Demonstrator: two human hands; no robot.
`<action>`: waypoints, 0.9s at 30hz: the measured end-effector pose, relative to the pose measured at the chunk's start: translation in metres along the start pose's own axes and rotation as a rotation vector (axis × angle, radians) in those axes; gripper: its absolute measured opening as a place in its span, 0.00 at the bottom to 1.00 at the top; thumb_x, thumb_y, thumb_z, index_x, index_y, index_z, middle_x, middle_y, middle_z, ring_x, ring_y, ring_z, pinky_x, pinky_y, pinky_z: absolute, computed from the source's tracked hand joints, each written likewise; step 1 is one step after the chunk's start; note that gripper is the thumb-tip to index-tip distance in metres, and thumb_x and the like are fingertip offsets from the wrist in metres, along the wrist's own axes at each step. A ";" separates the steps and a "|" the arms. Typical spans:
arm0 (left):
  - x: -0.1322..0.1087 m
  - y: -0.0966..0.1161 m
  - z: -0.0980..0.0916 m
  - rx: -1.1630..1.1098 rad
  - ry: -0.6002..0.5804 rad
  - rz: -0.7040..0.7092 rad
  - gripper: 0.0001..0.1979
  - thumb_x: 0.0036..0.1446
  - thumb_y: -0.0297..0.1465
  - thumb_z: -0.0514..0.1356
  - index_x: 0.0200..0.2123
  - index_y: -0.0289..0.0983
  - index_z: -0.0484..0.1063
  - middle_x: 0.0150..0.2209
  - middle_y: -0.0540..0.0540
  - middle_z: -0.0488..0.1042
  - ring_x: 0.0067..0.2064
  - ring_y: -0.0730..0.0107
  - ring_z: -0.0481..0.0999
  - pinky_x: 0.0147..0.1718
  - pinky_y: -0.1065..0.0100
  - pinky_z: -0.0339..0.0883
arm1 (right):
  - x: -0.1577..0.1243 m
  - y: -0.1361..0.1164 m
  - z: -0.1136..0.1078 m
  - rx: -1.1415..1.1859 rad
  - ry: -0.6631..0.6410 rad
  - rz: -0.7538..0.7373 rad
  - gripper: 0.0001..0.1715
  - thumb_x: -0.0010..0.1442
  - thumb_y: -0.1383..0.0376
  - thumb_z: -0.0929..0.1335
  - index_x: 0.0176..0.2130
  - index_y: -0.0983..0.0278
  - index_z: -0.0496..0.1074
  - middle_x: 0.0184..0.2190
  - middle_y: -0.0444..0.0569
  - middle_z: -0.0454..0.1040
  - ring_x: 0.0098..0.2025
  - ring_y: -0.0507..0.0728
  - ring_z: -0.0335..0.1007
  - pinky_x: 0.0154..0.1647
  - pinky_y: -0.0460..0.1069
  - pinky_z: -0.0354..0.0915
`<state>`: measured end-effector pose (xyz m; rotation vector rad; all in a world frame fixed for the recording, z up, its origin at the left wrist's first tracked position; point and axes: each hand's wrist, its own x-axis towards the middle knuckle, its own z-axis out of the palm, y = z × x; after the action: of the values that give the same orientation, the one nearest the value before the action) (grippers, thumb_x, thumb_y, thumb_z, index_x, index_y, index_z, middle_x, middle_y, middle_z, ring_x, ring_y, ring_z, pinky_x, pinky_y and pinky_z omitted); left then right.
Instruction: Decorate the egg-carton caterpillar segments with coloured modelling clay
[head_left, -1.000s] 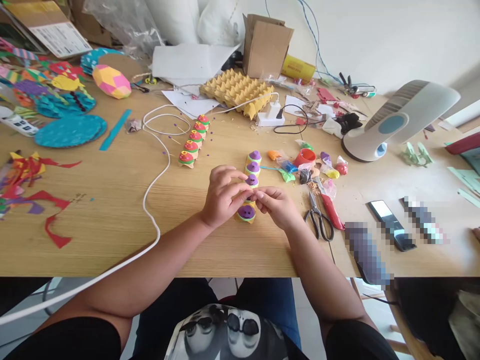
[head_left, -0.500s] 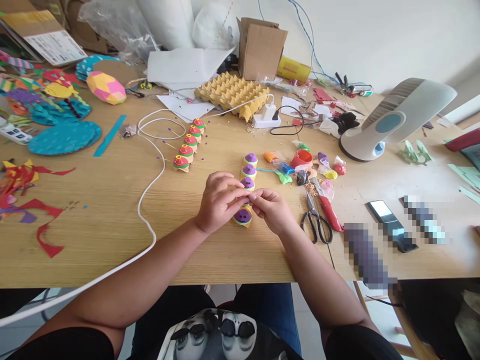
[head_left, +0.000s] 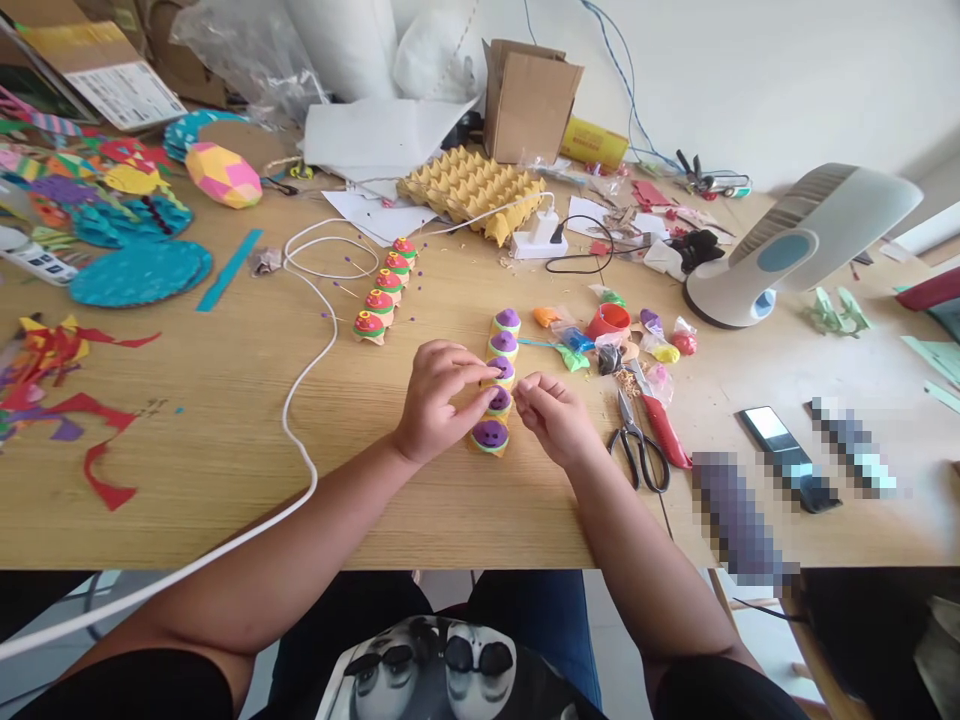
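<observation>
A strip of egg-carton cups with purple clay caps (head_left: 491, 434) lies lengthwise in front of me; small dark dots mark several of the caps. My left hand (head_left: 448, 402) reaches over the strip from the left, thumb and fingers apart, their tips close to the middle cups; I cannot tell whether they touch. My right hand (head_left: 551, 415) is just right of the strip, with thumb and forefinger pinched together. Whatever is in that pinch is too small to make out. Farther left stands a second strip of egg-carton cups with red and green clay (head_left: 380, 300).
Black-handled scissors (head_left: 637, 445) and a red-handled knife (head_left: 664, 425) lie right of my right hand. Bagged clay (head_left: 574, 335) surrounds a red ring (head_left: 609, 320). A white cable (head_left: 289, 395) crosses the left side. Behind are an egg tray (head_left: 472, 190) and a fan (head_left: 780, 250).
My hands have separated: the right hand has drawn back a little to the right, still pinched, and the left thumb has parted from the fingers. More of the purple-capped strip shows between them.
</observation>
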<state>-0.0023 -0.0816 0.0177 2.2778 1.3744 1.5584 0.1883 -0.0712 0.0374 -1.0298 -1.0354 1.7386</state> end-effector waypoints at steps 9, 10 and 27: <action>0.003 -0.010 0.001 0.016 0.161 -0.164 0.06 0.62 0.34 0.62 0.43 0.42 0.77 0.41 0.45 0.77 0.49 0.60 0.74 0.56 0.55 0.66 | 0.009 0.001 -0.009 -0.110 0.053 -0.069 0.22 0.46 0.50 0.80 0.30 0.63 0.78 0.23 0.44 0.72 0.22 0.47 0.57 0.22 0.45 0.49; 0.002 -0.010 0.002 0.012 0.162 -0.163 0.06 0.62 0.33 0.62 0.43 0.42 0.77 0.41 0.45 0.77 0.49 0.61 0.74 0.56 0.55 0.66 | 0.009 0.001 -0.009 -0.103 0.052 -0.061 0.21 0.46 0.50 0.80 0.30 0.64 0.78 0.23 0.44 0.72 0.22 0.47 0.57 0.21 0.45 0.49; 0.002 -0.008 0.003 -0.009 0.115 -0.110 0.05 0.63 0.29 0.62 0.42 0.41 0.78 0.41 0.46 0.76 0.48 0.62 0.74 0.54 0.57 0.67 | 0.011 0.001 -0.011 -0.060 0.070 -0.039 0.25 0.46 0.47 0.79 0.27 0.66 0.77 0.19 0.42 0.69 0.20 0.45 0.53 0.20 0.45 0.45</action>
<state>-0.0046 -0.0742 0.0136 2.0985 1.4888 1.6796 0.1945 -0.0585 0.0301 -1.0934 -1.0624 1.6379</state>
